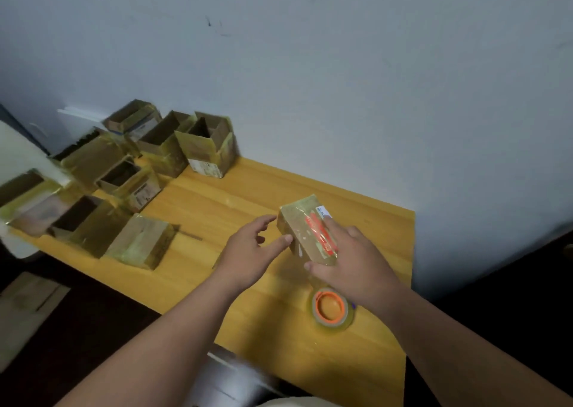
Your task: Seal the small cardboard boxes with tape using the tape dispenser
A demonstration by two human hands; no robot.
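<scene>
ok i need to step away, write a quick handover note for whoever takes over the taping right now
Left hand: open, thumb tip touching the near-left corner of the taped box.
Right hand: fingers straight, lying over the box's right side.
Tape roll: lies flat on the wooden table, under the right wrist, in neither hand.
Done: this box is closed and wrapped in tape; another closed box sits to the left.
Left: several open boxes at the table's far left, by the wall, have no sealed tops yet.
</scene>
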